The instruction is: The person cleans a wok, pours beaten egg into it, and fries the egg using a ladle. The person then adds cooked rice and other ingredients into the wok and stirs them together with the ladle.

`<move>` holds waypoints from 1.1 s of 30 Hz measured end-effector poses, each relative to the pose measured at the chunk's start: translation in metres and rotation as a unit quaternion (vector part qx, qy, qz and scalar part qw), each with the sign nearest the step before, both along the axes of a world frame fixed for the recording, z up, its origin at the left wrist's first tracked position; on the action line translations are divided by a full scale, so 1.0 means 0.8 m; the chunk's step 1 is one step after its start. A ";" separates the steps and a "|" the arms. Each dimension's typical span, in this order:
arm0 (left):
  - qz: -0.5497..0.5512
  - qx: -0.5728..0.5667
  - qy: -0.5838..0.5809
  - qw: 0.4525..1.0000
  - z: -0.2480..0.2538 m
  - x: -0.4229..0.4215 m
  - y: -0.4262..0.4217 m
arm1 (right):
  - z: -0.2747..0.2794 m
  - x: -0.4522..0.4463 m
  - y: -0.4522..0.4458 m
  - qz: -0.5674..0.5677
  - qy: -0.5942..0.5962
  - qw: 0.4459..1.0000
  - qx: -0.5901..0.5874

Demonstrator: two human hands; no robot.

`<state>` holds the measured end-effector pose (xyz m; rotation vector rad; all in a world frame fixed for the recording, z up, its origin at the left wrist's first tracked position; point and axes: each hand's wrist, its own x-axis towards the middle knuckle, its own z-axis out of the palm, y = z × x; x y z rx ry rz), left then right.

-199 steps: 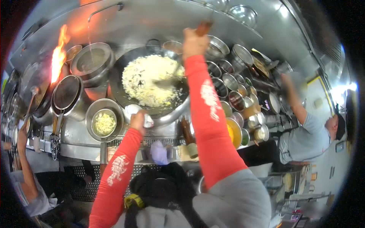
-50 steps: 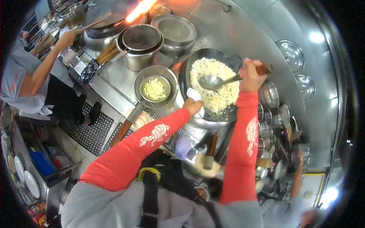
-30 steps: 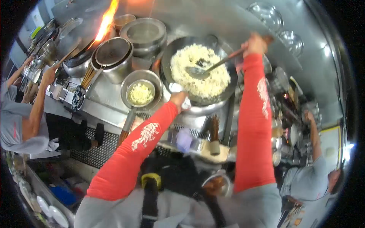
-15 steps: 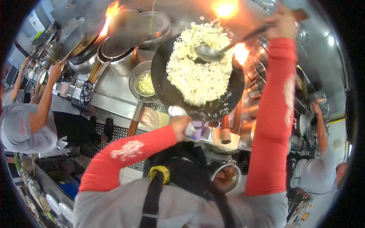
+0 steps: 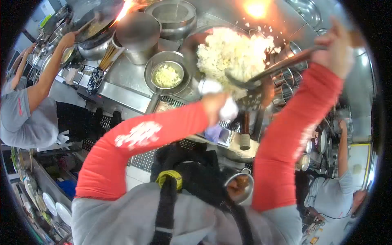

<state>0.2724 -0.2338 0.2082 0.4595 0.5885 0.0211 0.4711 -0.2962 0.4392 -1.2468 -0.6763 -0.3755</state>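
My left hand (image 5: 216,107) is closed on a white cloth (image 5: 210,86) at the near edge of the dark wok (image 5: 191,47). My right hand (image 5: 335,51), slightly blurred, grips the long handle of a ladle (image 5: 277,67). The ladle's bowl is at the near side of a mass of pale fried rice (image 5: 232,53). Loose grains fly up at the far right of the rice, beside bright flame. Most of the wok is hidden behind the rice and motion blur.
A bowl of shredded pale vegetable (image 5: 167,75) sits left of the wok. Lidded pots (image 5: 138,34) stand behind it, with flame (image 5: 125,10) nearby. Metal canisters (image 5: 281,94) line the right. Co-workers stand at left (image 5: 28,118) and right (image 5: 330,192). A pan of brown food (image 5: 239,185) is close to my body.
The wok and my left hand have shifted right, and the rice has risen in a tossed heap with grains flying. My right hand has moved right and nearer with the ladle.
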 end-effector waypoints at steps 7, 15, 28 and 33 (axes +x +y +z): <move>0.000 0.088 0.088 0.992 -0.131 -0.030 -0.030 | -0.013 0.070 0.019 -0.025 0.066 0.997 -0.032; 0.048 0.100 0.004 0.994 -0.099 0.031 0.004 | -0.108 -0.036 0.027 -0.198 -0.362 0.867 -0.281; 0.061 0.118 0.005 0.991 -0.092 0.093 0.058 | -0.261 -0.181 -0.215 0.070 -0.089 0.827 -0.551; 0.052 0.143 0.017 0.988 -0.116 0.129 0.051 | -0.324 -0.179 -0.176 0.055 -0.088 0.764 -0.637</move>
